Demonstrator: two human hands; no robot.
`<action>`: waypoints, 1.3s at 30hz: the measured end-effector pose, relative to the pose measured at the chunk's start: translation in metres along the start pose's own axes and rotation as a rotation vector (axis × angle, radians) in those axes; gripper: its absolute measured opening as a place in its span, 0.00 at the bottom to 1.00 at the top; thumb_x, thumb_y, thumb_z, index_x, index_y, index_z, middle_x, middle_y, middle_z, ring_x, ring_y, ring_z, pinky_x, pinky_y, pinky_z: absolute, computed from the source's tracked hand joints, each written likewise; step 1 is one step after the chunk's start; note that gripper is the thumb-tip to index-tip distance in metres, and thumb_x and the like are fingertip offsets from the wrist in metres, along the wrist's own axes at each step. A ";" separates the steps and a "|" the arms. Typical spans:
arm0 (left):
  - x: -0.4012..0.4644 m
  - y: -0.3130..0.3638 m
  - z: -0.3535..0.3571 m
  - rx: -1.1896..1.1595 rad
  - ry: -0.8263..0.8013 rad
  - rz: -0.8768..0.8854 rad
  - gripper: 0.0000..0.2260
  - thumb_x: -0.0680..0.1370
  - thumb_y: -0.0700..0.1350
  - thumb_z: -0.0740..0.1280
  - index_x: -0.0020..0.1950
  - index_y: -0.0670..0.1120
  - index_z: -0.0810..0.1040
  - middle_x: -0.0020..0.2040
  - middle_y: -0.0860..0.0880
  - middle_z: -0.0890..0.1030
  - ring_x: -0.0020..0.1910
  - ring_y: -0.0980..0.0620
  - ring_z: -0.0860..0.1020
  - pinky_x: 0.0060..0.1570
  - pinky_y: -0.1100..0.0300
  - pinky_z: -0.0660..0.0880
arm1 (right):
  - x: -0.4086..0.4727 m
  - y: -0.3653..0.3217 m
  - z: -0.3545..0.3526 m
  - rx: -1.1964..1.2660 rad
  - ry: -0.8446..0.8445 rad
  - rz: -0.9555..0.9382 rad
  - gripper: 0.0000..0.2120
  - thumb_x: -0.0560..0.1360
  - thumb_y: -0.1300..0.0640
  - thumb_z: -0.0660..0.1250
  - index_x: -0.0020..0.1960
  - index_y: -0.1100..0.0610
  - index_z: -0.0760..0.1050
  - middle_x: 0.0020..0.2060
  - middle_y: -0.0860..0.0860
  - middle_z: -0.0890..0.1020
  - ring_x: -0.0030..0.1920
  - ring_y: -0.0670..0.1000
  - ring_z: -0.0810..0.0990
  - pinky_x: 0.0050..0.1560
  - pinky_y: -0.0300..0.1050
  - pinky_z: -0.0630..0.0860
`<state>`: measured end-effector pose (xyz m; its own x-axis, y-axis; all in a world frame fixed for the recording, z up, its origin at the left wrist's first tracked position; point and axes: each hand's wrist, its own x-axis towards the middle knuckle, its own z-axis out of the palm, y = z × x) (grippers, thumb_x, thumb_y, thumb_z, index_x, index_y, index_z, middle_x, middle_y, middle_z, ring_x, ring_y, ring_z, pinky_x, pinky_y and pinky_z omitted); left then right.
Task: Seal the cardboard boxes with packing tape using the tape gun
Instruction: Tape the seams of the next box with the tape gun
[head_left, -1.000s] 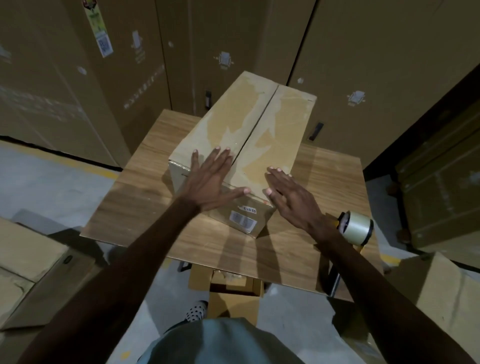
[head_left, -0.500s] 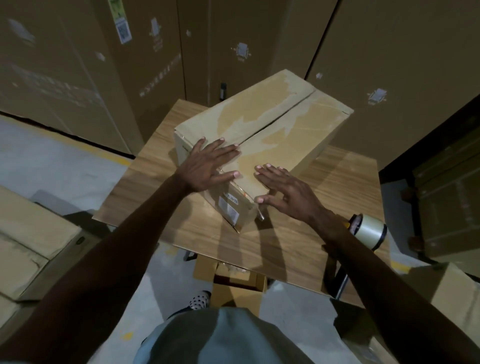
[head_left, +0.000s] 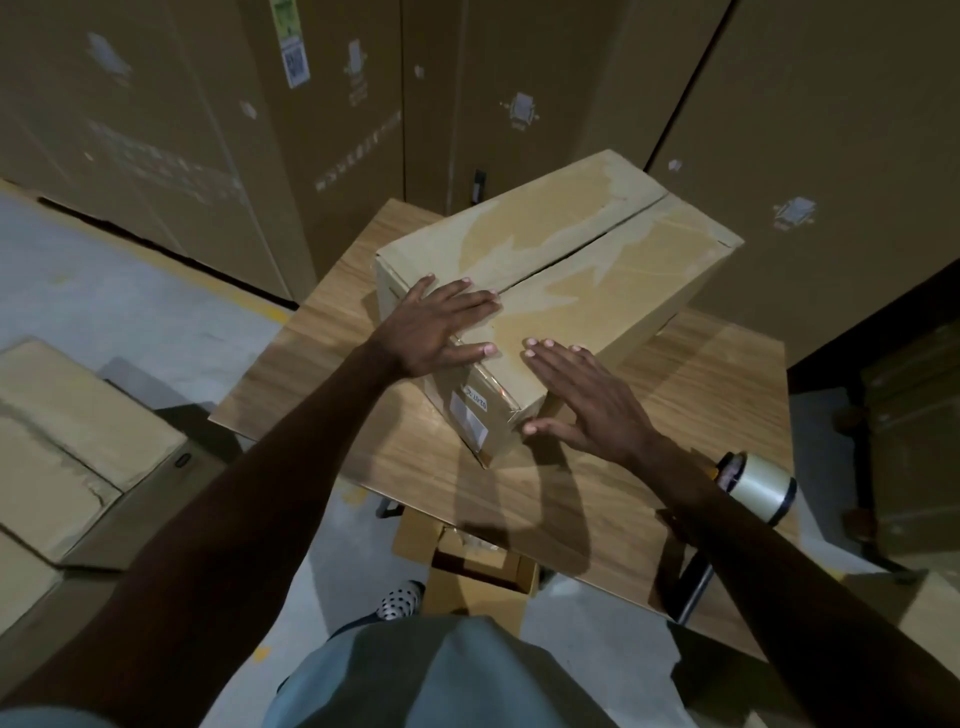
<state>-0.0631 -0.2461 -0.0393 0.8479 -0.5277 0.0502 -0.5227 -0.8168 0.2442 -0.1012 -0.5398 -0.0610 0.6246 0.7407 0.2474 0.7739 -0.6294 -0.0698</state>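
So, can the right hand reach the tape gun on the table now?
Probably yes. The right hand lies open against the box and holds nothing, and the tape gun sits beside that wrist on the table with nothing between.

Table top (head_left: 597, 499): bare wood near and right of the cardboard box (head_left: 571, 270).
Box: sits askew, filling the table's far middle.
Hands: left hand (head_left: 436, 327) and right hand (head_left: 592, 400) lie flat over the box's near end.
Tape gun (head_left: 758, 486): at the right edge, behind the right wrist.
Far side: tall cartons (head_left: 519, 78) wall it off.
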 end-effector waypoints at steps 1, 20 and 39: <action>0.000 0.000 0.000 -0.010 0.010 -0.001 0.37 0.77 0.72 0.45 0.82 0.55 0.57 0.82 0.55 0.56 0.81 0.52 0.52 0.77 0.43 0.43 | 0.000 0.000 -0.002 0.028 0.005 -0.001 0.41 0.79 0.32 0.57 0.81 0.58 0.57 0.80 0.54 0.60 0.79 0.53 0.59 0.78 0.56 0.59; 0.000 0.001 0.003 -0.011 0.021 -0.021 0.38 0.76 0.73 0.44 0.81 0.55 0.57 0.82 0.55 0.57 0.81 0.52 0.52 0.78 0.41 0.45 | 0.007 -0.037 0.002 0.166 0.115 0.316 0.42 0.75 0.29 0.60 0.78 0.56 0.65 0.78 0.51 0.66 0.79 0.50 0.62 0.80 0.54 0.54; 0.002 0.002 0.007 -0.034 0.046 -0.032 0.39 0.76 0.76 0.41 0.81 0.56 0.57 0.81 0.56 0.57 0.81 0.52 0.52 0.77 0.41 0.45 | 0.011 0.023 -0.018 -0.055 -0.093 0.048 0.44 0.74 0.31 0.61 0.80 0.58 0.59 0.79 0.56 0.60 0.77 0.59 0.65 0.72 0.59 0.67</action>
<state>-0.0629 -0.2500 -0.0451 0.8676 -0.4897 0.0866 -0.4930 -0.8241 0.2788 -0.0783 -0.5502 -0.0430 0.6696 0.7266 0.1540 0.7378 -0.6746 -0.0252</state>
